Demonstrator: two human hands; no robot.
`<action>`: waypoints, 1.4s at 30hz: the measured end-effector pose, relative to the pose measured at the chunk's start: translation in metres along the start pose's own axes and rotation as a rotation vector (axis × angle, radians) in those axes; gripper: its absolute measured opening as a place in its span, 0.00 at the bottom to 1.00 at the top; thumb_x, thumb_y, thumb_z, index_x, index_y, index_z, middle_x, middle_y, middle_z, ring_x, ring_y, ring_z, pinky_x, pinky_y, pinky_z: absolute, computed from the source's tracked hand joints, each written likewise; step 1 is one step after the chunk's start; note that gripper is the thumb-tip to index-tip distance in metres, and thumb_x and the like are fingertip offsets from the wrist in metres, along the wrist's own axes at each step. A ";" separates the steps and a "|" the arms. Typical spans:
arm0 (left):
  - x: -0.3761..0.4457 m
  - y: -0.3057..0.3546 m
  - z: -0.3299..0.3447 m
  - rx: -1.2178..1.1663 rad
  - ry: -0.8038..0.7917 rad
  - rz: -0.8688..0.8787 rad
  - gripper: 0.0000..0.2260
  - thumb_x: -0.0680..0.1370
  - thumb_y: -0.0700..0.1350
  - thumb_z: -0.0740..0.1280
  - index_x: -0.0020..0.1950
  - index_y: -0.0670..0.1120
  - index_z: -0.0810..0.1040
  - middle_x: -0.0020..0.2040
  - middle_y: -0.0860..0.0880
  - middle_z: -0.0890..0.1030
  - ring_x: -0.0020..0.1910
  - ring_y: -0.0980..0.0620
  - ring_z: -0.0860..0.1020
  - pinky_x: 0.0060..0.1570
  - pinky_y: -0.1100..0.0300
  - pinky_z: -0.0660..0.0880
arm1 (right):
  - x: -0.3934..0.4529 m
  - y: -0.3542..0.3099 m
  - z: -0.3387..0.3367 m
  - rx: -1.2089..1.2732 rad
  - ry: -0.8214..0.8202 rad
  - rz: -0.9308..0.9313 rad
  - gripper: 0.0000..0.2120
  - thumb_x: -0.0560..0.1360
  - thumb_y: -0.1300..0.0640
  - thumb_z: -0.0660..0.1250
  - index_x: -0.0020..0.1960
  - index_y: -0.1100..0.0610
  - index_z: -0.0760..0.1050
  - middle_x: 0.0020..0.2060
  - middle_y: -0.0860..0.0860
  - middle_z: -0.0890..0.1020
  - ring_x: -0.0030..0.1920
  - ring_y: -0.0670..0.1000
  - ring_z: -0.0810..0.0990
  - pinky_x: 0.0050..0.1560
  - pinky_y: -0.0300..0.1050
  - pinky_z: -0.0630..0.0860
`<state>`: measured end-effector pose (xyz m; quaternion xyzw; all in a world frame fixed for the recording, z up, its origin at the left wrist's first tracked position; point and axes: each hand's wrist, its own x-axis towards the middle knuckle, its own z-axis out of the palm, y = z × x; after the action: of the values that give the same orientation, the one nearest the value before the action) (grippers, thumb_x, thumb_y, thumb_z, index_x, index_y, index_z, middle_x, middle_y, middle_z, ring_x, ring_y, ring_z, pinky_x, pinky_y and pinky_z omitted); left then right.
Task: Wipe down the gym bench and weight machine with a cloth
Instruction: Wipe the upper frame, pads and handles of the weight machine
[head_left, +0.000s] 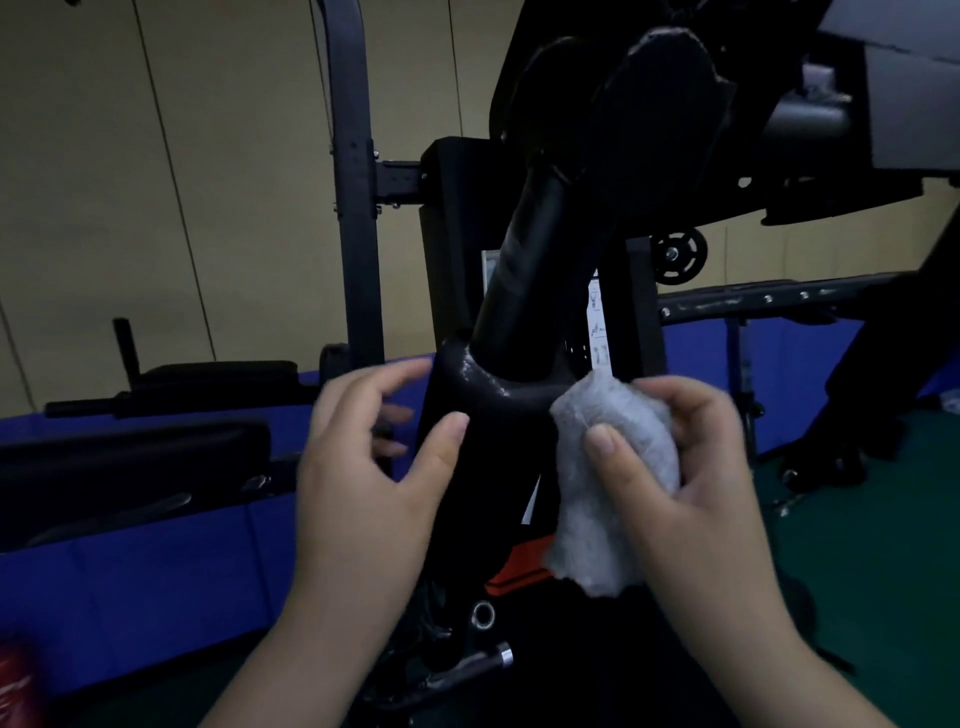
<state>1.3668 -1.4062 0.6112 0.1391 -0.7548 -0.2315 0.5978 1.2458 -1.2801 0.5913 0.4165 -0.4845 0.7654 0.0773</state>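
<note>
A black padded arm of the weight machine rises in front of me, with a black tube running up from it to two dark pads. My left hand curls around the left side of the padded arm, thumb on its front and fingers partly apart. My right hand is closed on a bunched grey-white cloth, which is pressed against the right side of the padded arm. A loose tail of the cloth hangs down below the hand.
A dark bench pad lies at the left over blue matting. An upright black frame post stands behind. A pulley wheel and a crossbar sit at the right, green floor below. A chrome pin juts out low.
</note>
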 end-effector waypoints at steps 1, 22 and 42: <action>-0.010 0.008 -0.001 -0.057 0.021 0.005 0.10 0.73 0.52 0.70 0.53 0.60 0.78 0.51 0.61 0.78 0.49 0.61 0.78 0.45 0.68 0.75 | -0.008 0.001 0.005 0.000 -0.010 -0.014 0.15 0.68 0.45 0.73 0.51 0.42 0.71 0.45 0.40 0.78 0.43 0.40 0.80 0.37 0.31 0.75; -0.014 -0.008 -0.045 -0.178 -0.631 -0.253 0.08 0.76 0.52 0.61 0.49 0.59 0.79 0.46 0.56 0.83 0.47 0.58 0.81 0.47 0.59 0.78 | -0.052 0.033 0.032 -0.269 -0.198 0.195 0.36 0.55 0.30 0.71 0.61 0.37 0.69 0.58 0.37 0.73 0.58 0.38 0.73 0.58 0.39 0.74; -0.031 0.000 -0.017 -0.032 -0.259 0.194 0.12 0.74 0.45 0.71 0.55 0.57 0.82 0.54 0.61 0.81 0.56 0.62 0.78 0.54 0.69 0.75 | -0.041 0.002 0.026 0.275 -0.277 0.428 0.13 0.71 0.51 0.67 0.53 0.54 0.81 0.46 0.55 0.85 0.49 0.53 0.84 0.52 0.50 0.81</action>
<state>1.3907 -1.3940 0.5882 0.0249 -0.8317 -0.2009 0.5170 1.2856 -1.2901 0.5657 0.4118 -0.4592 0.7586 -0.2101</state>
